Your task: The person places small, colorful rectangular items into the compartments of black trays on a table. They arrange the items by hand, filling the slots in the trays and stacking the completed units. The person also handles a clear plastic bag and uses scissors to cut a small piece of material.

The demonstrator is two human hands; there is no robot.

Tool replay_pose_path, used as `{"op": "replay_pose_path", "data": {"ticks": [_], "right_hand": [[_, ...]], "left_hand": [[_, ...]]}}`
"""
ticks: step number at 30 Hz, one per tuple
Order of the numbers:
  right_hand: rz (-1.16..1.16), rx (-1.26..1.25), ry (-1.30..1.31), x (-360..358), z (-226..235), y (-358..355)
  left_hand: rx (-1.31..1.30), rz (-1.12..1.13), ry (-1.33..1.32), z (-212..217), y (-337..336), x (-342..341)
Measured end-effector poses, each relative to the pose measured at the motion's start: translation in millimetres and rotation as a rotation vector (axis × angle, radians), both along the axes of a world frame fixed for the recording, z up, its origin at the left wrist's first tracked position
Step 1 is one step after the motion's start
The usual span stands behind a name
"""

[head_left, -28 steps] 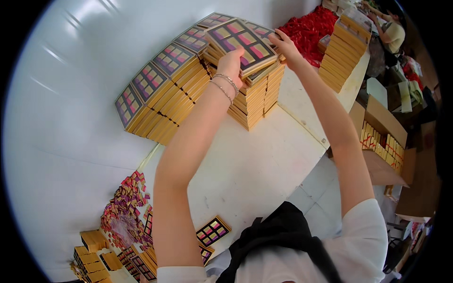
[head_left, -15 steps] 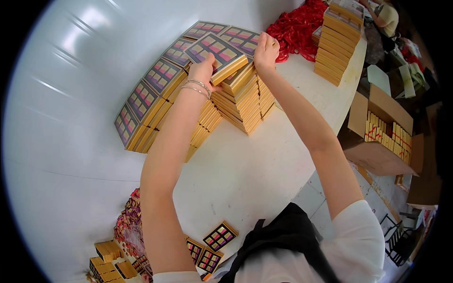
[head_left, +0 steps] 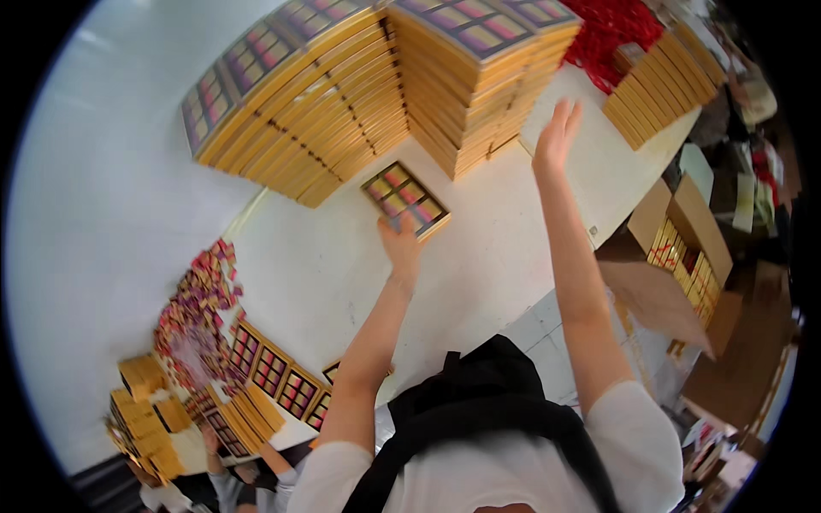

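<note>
My left hand point(head_left: 399, 244) grips the near edge of a flat gold box point(head_left: 405, 198) whose top shows six pink, gold and dark squares. The box is in front of the tall stacks; I cannot tell whether it rests on the table or hangs just above it. My right hand point(head_left: 557, 138) is raised with its fingers stretched out, holding nothing, just right of the stacks. A long row of stacked gold boxes point(head_left: 299, 141) runs along the left, and a corner stack point(head_left: 479, 103) of the same boxes stands behind the held one.
Red ribbons point(head_left: 603, 43) lie beside another box stack point(head_left: 663, 85) at the far right. An open carton point(head_left: 658, 299) holds more gold boxes. Small wrapped pieces point(head_left: 197, 308) are heaped at the left, near several filled boxes point(head_left: 271, 371) and a co-worker's hands point(head_left: 211, 440).
My left hand has brought a box down from the stack top toward me. My right hand has left the stack and moved right, fingers now stretched. The view has tilted nearer.
</note>
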State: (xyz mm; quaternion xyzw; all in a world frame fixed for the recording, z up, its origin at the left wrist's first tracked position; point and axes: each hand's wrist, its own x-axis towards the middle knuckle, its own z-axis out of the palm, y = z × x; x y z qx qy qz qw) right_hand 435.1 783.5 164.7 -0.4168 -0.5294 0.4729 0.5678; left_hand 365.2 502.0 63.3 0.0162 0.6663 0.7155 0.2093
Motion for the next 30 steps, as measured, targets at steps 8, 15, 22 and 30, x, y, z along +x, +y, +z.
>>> {"op": "replay_pose_path", "data": {"ticks": [8,15,22,30], "right_hand": [[0.512,-0.626,-0.355,9.9,-148.6,-133.1],[0.703,-0.258,-0.569,9.5,-163.6,-241.7],[1.390,0.519,-0.676,-25.1,-155.3,-404.2],[1.613,0.961,-0.454,-222.4,-105.1,-594.6]], "left_hand": [[-0.662,0.024,0.110,-61.7,96.6,-65.2],[-0.657,-0.065,0.616,-18.4,-87.2,-4.8],[-1.362,0.297,0.419,3.6,-401.9,80.0],[-1.213,0.660,0.472,-43.2,-555.0,-28.0]]}}
